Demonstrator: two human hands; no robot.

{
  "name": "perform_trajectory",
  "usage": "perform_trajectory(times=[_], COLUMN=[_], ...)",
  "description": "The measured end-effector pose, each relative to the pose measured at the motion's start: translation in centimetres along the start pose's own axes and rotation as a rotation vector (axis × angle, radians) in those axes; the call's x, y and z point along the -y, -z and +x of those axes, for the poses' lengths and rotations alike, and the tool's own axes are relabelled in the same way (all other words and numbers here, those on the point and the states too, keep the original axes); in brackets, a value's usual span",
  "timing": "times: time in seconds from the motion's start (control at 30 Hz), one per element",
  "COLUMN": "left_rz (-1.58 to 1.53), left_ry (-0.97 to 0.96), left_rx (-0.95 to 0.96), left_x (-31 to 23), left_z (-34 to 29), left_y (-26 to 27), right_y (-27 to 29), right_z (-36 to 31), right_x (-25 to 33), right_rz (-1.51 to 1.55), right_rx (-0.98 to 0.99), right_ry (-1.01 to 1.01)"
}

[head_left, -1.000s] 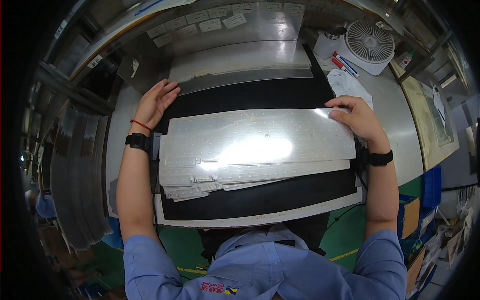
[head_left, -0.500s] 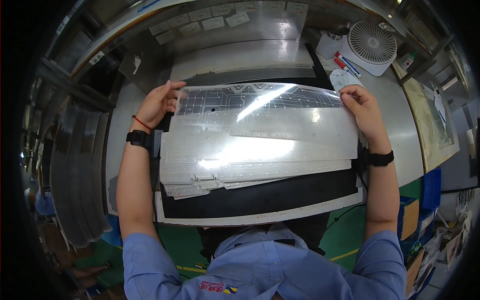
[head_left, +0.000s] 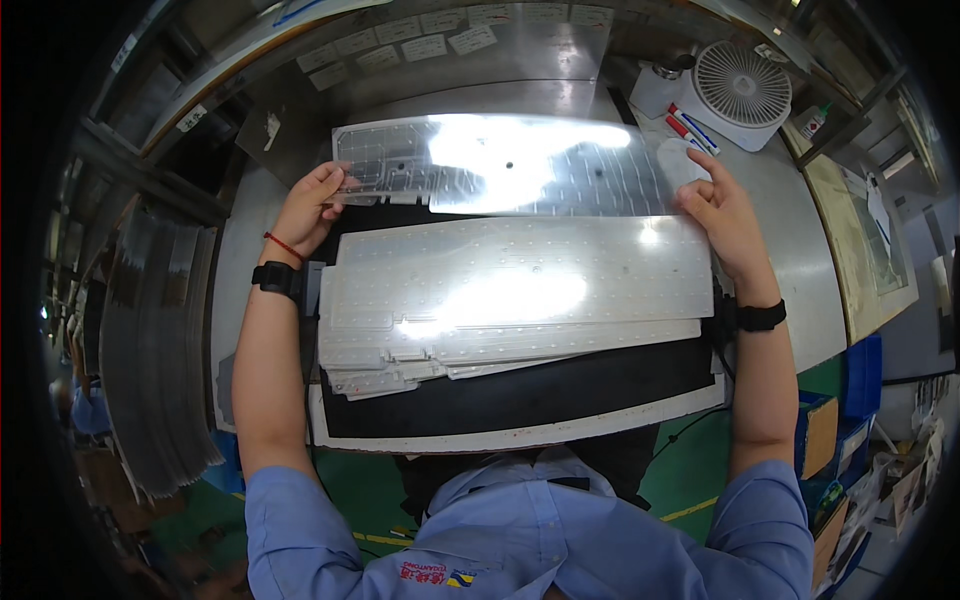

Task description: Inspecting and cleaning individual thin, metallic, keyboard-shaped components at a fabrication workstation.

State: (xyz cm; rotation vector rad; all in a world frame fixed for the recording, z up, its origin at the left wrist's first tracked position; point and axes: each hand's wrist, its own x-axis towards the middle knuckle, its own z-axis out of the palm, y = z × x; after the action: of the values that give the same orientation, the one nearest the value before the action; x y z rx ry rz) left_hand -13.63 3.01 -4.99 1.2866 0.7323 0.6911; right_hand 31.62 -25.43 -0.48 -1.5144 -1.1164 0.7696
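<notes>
A clear film sheet (head_left: 385,165) printed with fine circuit lines is held up, tilted, above the far part of the bench. At its left end my left hand (head_left: 308,208) pinches the edge between thumb and fingers. My right hand (head_left: 722,222) grips the right end near the lower corner, its index finger stretched away from the sheet. Glare washes out much of the film's middle. Just nearer to me lies a loose stack of similar translucent sheets (head_left: 600,262), their edges fanned unevenly. Beneath the stack is a black mat (head_left: 530,395).
A white fan (head_left: 742,85), a bottle (head_left: 660,90) and several marker pens (head_left: 692,130) stand or lie at the back right. Paper labels (head_left: 425,46) cover the metal panel behind. Many hanging sheets (head_left: 155,350) fill the left side. Blue bins (head_left: 855,390) sit low right.
The film sheet has swung up and away from the stack, uncovering the top sheet and a strip of black mat. My right index finger has straightened.
</notes>
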Motion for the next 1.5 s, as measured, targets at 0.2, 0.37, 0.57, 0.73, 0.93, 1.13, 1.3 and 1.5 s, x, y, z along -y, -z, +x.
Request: perform_trajectory(times=[0.2,0.37,0.57,0.73,0.93,1.13,1.3,1.5], left_rz=[-0.216,-0.186,-0.163,-0.064,0.103,0.162,0.162,0.151], left_ry=[-0.056,-0.037,-0.034,0.000,0.040,0.068,0.054,0.073], left_rx=[-0.188,-0.199,-0.160,-0.047,0.141,0.136,0.139,0.166], left_x=[0.3,-0.2,-0.4,-0.9,-1.2,-0.2,-0.5,-0.9], left_z=[0.5,0.4,0.2,-0.2,-0.6,-0.4,-0.5,-0.8], left_y=[-0.1,-0.6,-0.8,-1.4,-1.0,-1.5,-1.5,-2.4], right_y=[0.3,0.5,0.4,0.1,0.2,0.3,0.2,0.4], right_z=[-0.5,-0.5,-0.5,-0.5,-0.2,0.0,0.0,0.1], right_x=[0.2,0.4,0.5,0.4,-0.1,-0.4,-0.4,-0.7], right_rz=[-0.048,-0.332,-0.291,-0.209,-0.095,-0.074,-0.019,0.000], right_rx=[0.197,0.251,0.217,0.106,0.071,0.011,0.007,0.019], right_ry=[-0.055,0.005,-0.002,0.073,0.071,0.061,0.041,0.045])
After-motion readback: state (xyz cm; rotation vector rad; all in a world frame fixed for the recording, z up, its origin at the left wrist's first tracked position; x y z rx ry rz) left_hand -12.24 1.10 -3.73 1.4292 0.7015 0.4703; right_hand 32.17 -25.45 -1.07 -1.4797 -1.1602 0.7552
